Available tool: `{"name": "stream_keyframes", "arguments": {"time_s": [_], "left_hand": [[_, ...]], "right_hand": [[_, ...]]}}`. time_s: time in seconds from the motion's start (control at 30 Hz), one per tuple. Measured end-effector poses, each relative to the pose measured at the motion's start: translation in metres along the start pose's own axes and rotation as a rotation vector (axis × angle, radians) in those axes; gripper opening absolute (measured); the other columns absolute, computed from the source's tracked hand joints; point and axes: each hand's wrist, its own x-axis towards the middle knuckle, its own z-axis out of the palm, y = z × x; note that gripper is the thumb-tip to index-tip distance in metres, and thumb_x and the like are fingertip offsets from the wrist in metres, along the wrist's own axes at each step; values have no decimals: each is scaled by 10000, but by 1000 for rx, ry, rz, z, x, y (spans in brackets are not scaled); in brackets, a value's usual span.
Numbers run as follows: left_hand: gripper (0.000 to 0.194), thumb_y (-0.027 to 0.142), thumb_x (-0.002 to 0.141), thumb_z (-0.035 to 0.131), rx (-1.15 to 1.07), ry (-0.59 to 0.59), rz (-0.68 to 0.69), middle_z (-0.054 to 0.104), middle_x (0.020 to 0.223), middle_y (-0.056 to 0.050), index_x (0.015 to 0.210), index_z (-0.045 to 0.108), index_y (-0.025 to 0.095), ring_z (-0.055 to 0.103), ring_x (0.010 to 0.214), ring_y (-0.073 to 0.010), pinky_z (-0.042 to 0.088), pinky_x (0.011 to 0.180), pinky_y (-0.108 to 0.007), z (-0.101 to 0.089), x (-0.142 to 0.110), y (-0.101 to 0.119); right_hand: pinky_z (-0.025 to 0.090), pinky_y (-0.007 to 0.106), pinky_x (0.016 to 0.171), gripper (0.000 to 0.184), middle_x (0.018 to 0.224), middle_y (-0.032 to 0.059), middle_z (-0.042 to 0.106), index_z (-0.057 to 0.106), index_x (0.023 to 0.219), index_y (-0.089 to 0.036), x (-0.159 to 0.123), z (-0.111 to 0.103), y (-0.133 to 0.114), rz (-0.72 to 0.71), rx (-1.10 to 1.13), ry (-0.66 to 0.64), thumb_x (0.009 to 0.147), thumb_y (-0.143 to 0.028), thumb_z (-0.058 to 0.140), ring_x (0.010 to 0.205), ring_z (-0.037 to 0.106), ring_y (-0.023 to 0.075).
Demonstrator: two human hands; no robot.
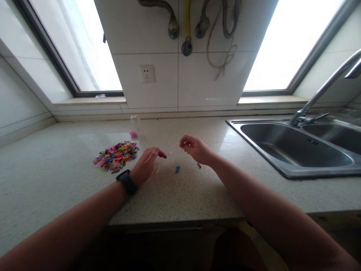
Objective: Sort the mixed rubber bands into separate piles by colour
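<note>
My left hand (147, 162), with a dark watch (127, 182) on its wrist, hovers palm down, fingers stretched and nothing visible in them. Below its fingers lies a small yellow cluster (157, 170). My right hand (194, 148) is closed in a pinch; whatever its fingertips hold is too small to make out. A thin pale piece (170, 153) shows between the hands. A small blue cluster (177, 169) lies on the counter between them, and a dark little piece (199, 165) sits beneath my right wrist. Left of my left hand spreads a pile of small multicoloured loop-like pieces (117, 155).
Behind the pile stand a clear container (134, 122) and a small pink object (133, 134). A steel double sink (293, 145) with a tap (318, 96) takes up the right side. The speckled counter (180, 203) ends at a front edge close to me; a tiled wall rises behind.
</note>
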Motion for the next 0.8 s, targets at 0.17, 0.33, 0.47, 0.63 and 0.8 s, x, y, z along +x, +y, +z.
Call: {"name": "stream_keyframes", "arguments": {"time_s": [0.17, 0.33, 0.47, 0.63, 0.8], "left_hand": [[554, 429, 1006, 233, -37, 15, -49, 664, 959, -59, 878, 717, 192, 551, 963, -213, 417, 887, -373, 2, 0, -4], [553, 435, 1004, 232, -41, -6, -60, 674, 956, -57, 870, 710, 190, 555, 956, -211, 412, 891, -371, 1, 0, -2], [548, 440, 1004, 234, -36, -17, -50, 680, 955, -56, 878, 705, 189, 565, 939, -208, 419, 891, -369, 1, 0, 0], [567, 443, 1005, 227, -2, -28, -35, 681, 964, -54, 871, 719, 195, 561, 947, -214, 419, 904, -373, 0, -1, 3], [566, 425, 1008, 227, 15, -50, -21, 676, 955, -55, 853, 723, 199, 561, 938, -208, 408, 914, -361, -1, -1, 6]], "right_hand": [[281, 222, 480, 196, 603, -44, 494, 671, 956, -167, -1, -1, 0, 15, -113, -10, 840, -209, 518, 505, 364, 87], [426, 249, 654, 322, 863, 27, 663, 688, 1064, -198, -1, -2, 0, -88, -304, -69, 846, -109, 469, 678, 535, 115], [397, 347, 968, 400, 1147, 69, 663, 660, 1173, -214, 0, -3, 4, -232, -596, -197, 828, -87, 503, 1062, 564, 193], [361, 398, 1018, 399, 1224, 69, 638, 611, 1264, -238, 1, -4, 6, -236, -787, -327, 875, -193, 533, 1144, 518, 239], [344, 409, 1024, 402, 1255, 73, 624, 592, 1287, -233, 0, 1, 4, -225, -889, -387, 890, -255, 534, 1147, 515, 255]]}}
